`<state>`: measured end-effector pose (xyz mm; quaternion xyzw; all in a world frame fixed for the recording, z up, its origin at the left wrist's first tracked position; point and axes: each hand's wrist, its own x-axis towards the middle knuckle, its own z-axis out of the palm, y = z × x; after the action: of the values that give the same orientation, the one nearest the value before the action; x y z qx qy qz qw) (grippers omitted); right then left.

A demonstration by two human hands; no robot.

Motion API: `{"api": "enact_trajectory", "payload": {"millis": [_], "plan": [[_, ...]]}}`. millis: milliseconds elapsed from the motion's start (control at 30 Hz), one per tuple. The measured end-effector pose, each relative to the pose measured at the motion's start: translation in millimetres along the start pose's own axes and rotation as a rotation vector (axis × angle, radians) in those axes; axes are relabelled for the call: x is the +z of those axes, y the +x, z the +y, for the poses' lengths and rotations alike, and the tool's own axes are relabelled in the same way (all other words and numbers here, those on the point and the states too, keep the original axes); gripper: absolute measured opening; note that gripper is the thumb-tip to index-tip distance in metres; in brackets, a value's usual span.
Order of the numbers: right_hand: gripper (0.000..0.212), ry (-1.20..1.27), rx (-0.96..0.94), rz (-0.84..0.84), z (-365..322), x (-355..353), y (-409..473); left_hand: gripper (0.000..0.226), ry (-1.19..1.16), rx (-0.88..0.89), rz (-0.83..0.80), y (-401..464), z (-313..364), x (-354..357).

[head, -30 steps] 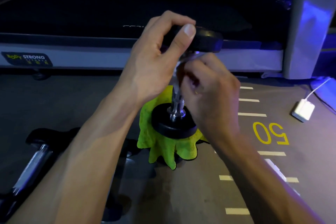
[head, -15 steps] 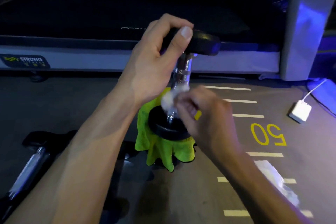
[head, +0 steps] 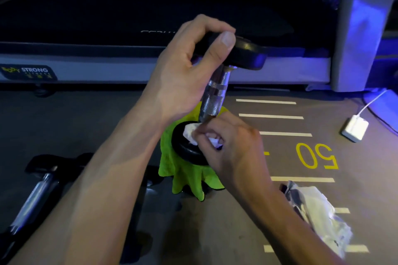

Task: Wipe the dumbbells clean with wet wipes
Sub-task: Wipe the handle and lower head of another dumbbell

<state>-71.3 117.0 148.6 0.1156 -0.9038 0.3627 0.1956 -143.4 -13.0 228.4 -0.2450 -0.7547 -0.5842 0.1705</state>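
Gym floor (head: 280, 211), treadmill (head: 129, 17) behind; left hand (head: 183, 75) clenched on upright dumbbell (head: 213, 99) top plate, right hand (head: 226, 142) fingers pinching wipe (head: 190, 131) at handle base over green cloth (head: 185, 176); mid-wipe, next likely scrub bottom plate

Single view only, head-worn wide-angle camera; no second view, so nothing is shared between views. It looks forward and steeply down at the floor (head: 280, 211) from above and behind the person's forearms, which enter from the bottom edge and converge on centre frame. Close range: the left hand (head: 183, 75) and right hand (head: 228, 146) fill the middle, with the upright dumbbell (head: 215, 97) between them. Far edge of frame reaches the treadmill (head: 107, 17), running left to right across the top (straight lines bow slightly near the borders). Near right shows the wipes packet (head: 318, 211); near left, a second dumbbell (head: 36, 196) lying on the floor.
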Motion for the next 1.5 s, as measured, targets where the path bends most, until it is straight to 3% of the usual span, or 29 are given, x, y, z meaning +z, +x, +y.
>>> {"api": "enact_trajectory", "payload": {"millis": [200, 333, 467, 633, 700, 833, 1033, 1200, 1400, 1500], "plan": [[0.018, 0.198, 0.134, -0.074, 15, -14, -1, 0.013, -0.139, -0.046, -0.002, -5, -1, -11], [0.014, 0.299, 0.180, -0.104, 16, -13, -5, 0.016, -0.157, -0.042, 0.025, -9, 0, -13], [0.016, 0.256, 0.075, 0.035, -3, -8, 6, 0.011, -0.144, -0.039, 0.040, -10, -1, -14], [0.007, 0.223, -0.087, 0.364, -16, -14, 48, 0.005, -0.103, -0.048, 0.038, -6, -6, -19], [0.008, 0.200, -0.095, 0.312, -10, -5, 35, 0.008, -0.108, -0.062, 0.048, -4, -6, -19], [0.016, 0.136, -0.045, 0.095, 2, 6, -1, 0.012, -0.134, -0.058, 0.058, -3, -7, -16], [0.008, 0.323, -0.010, 0.353, -14, -4, 54, 0.007, -0.089, -0.075, 0.074, -2, -4, -17], [0.014, 0.352, 0.080, 0.259, -5, 11, 22, 0.010, -0.099, -0.112, 0.101, -1, -4, -16], [0.013, 0.627, 0.210, 0.419, -25, 5, 62, 0.007, -0.093, -0.102, 0.122, -1, -2, -13], [0.011, 0.761, 0.304, 0.412, -26, 9, 62, 0.007, -0.084, -0.101, 0.151, 0, -3, -15]]}}
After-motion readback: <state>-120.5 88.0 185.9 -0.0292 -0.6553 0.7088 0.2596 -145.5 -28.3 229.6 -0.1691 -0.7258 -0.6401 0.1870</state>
